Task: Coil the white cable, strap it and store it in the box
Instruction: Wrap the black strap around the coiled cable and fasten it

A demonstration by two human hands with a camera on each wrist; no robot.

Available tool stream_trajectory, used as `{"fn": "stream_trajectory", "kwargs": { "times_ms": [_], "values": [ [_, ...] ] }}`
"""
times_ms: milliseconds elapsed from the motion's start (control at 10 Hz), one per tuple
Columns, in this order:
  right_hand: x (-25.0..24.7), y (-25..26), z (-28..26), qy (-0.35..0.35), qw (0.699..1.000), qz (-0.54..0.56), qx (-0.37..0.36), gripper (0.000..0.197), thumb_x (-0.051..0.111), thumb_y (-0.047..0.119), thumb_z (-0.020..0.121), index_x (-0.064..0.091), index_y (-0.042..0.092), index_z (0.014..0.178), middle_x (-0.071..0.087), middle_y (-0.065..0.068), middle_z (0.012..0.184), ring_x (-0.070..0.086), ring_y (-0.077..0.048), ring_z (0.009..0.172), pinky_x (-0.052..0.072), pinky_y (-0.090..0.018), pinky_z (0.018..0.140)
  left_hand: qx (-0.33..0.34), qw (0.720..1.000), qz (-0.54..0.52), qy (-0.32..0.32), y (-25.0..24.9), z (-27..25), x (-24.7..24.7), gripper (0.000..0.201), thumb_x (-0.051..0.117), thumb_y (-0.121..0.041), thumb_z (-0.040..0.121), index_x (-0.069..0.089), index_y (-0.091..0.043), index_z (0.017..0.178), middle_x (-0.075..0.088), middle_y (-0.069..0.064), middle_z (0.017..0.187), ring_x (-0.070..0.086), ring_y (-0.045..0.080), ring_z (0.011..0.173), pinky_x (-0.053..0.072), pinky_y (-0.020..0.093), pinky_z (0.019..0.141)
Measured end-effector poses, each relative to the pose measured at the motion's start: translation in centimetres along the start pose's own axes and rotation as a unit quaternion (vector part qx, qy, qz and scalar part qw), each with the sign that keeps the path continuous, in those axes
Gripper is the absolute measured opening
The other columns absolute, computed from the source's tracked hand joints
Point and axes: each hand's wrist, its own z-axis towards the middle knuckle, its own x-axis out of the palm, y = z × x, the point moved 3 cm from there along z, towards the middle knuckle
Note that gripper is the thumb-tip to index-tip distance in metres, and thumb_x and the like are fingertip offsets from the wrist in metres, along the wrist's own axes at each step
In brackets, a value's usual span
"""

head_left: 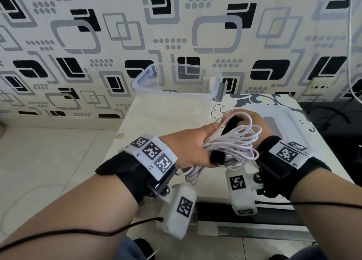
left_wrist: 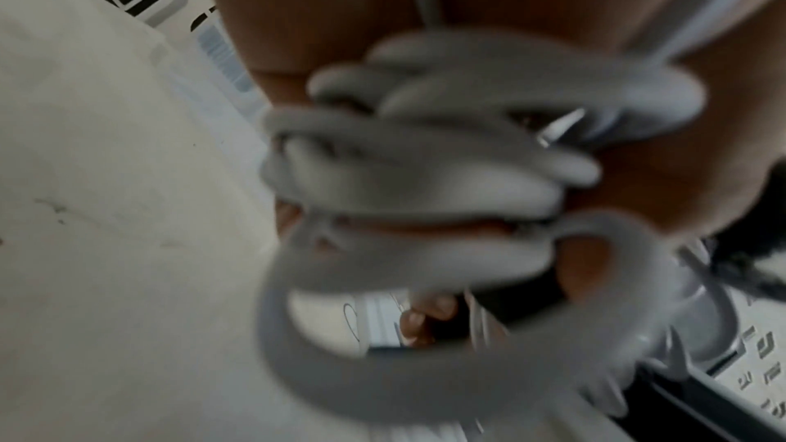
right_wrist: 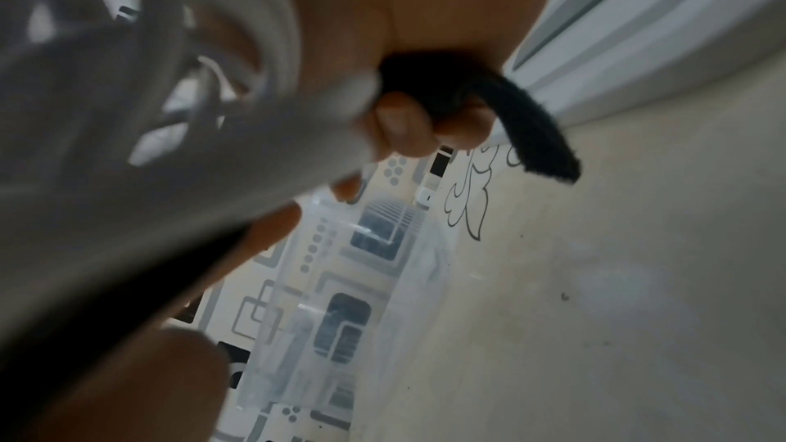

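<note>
The white cable [head_left: 233,142] is gathered into a loose coil held above the table between both hands. My left hand [head_left: 188,146] grips the bundle from the left, fingers curled round it. A black strap [head_left: 232,123] crosses the coil, with one end [head_left: 217,157] sticking out near my left thumb. My right hand [head_left: 254,120] is behind the coil and pinches the strap [right_wrist: 489,103], whose free tail hangs off the fingers. The cable loops [left_wrist: 425,187] fill the left wrist view, blurred. The clear plastic box [head_left: 156,87] stands open at the table's far edge.
The box's clear lid [head_left: 278,118] lies flat on the table [head_left: 156,122] to the right of my hands. The patterned wall rises just behind the box. A white cord [head_left: 350,44] hangs at the far right. Tiled floor lies to the left.
</note>
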Motion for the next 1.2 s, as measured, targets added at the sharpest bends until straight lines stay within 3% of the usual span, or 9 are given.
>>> {"fn": "stream_trajectory", "kwargs": {
  "times_ms": [100,200,300,400,600,800,900,1000,1200],
  "values": [
    [-0.4,-0.6,1.7,0.309,0.92,0.242,0.009,0.008,0.053,-0.002,0.066,0.06,0.0,0.068,0.06,-0.015,0.052,0.046,-0.017,0.071,0.029,0.0,0.098,0.003,0.999,0.044,0.01,-0.1,0.0,-0.1,0.093,0.073,-0.046,0.066,0.027,-0.032,0.145,0.061,-0.003,0.128,0.058,0.018,0.117,0.044,0.043,0.103],
    [-1.0,0.5,0.6,0.616,0.728,0.298,-0.048,0.013,0.062,0.0,0.077,0.065,0.01,0.07,0.065,0.0,0.073,0.059,-0.02,0.074,0.052,-0.028,0.075,-0.006,0.993,0.112,0.022,-0.6,-0.2,-0.3,0.06,0.07,-0.039,0.075,0.047,-0.027,0.129,0.067,-0.001,0.114,0.063,0.02,0.105,0.049,0.039,0.095],
    [-2.0,1.0,1.3,0.55,0.767,0.3,-0.138,0.009,0.063,0.002,0.075,0.067,0.01,0.075,0.068,-0.001,0.079,0.06,-0.02,0.072,0.048,-0.027,0.065,-0.047,0.981,0.186,0.019,-0.7,-0.5,-0.7,0.034,0.068,-0.032,0.083,0.057,-0.02,0.113,0.068,0.002,0.102,0.063,0.021,0.096,0.049,0.034,0.089],
    [-2.8,1.3,1.5,0.569,0.757,0.283,-0.152,0.017,0.064,0.001,0.073,0.063,0.018,0.068,0.062,0.002,0.066,0.051,-0.018,0.058,0.045,-0.025,0.057,-0.075,0.955,0.286,-0.002,-0.4,-0.4,-0.9,0.019,0.062,-0.03,0.085,0.057,-0.015,0.096,0.061,0.001,0.082,0.055,0.022,0.076,0.043,0.027,0.068],
    [-4.7,2.0,1.8,0.608,0.69,0.352,-0.172,0.029,0.056,-0.008,0.073,0.061,0.021,0.068,0.047,0.013,0.041,0.038,-0.01,0.043,0.036,-0.022,0.047,-0.171,0.895,0.406,-0.069,1.0,0.4,-1.1,0.018,0.057,-0.031,0.087,0.049,-0.016,0.089,0.047,-0.004,0.071,0.043,0.013,0.058,0.03,0.024,0.05],
    [-7.7,3.4,-0.1,0.558,0.67,0.378,-0.312,0.011,0.063,0.013,0.079,0.057,0.019,0.087,0.042,0.012,0.038,0.04,-0.007,0.04,0.03,-0.01,0.044,-0.213,0.905,0.355,-0.098,1.3,1.5,-1.2,0.017,0.053,-0.027,0.088,0.044,-0.012,0.091,0.046,0.001,0.073,0.048,0.019,0.071,0.036,0.029,0.064],
    [-6.3,2.8,0.0,0.535,0.734,0.282,-0.311,0.011,0.063,0.027,0.08,0.057,0.023,0.088,0.051,0.012,0.052,0.046,-0.005,0.048,0.03,-0.012,0.047,-0.219,0.916,0.304,-0.146,1.7,1.3,-2.3,0.023,0.054,-0.023,0.087,0.052,-0.007,0.104,0.055,0.004,0.082,0.052,0.024,0.081,0.035,0.028,0.068],
    [-5.6,2.4,0.1,0.528,0.756,0.252,-0.293,0.006,0.063,0.025,0.081,0.061,0.022,0.077,0.053,0.011,0.06,0.046,-0.006,0.05,0.035,-0.016,0.047,-0.22,0.929,0.216,-0.202,1.9,0.7,-3.3,0.045,0.06,-0.03,0.085,0.045,-0.01,0.123,0.058,0.003,0.092,0.053,0.022,0.084,0.038,0.027,0.06],
    [-7.2,2.6,-0.4,0.564,0.683,0.38,-0.267,0.016,0.068,0.015,0.079,0.064,0.024,0.067,0.056,0.009,0.054,0.046,-0.006,0.049,0.041,-0.015,0.049,-0.197,0.944,0.087,-0.251,1.5,0.4,-4.7,0.025,0.061,-0.034,0.086,0.055,-0.011,0.093,0.058,0.009,0.081,0.053,0.026,0.077,0.033,0.028,0.059]
  ]
}}
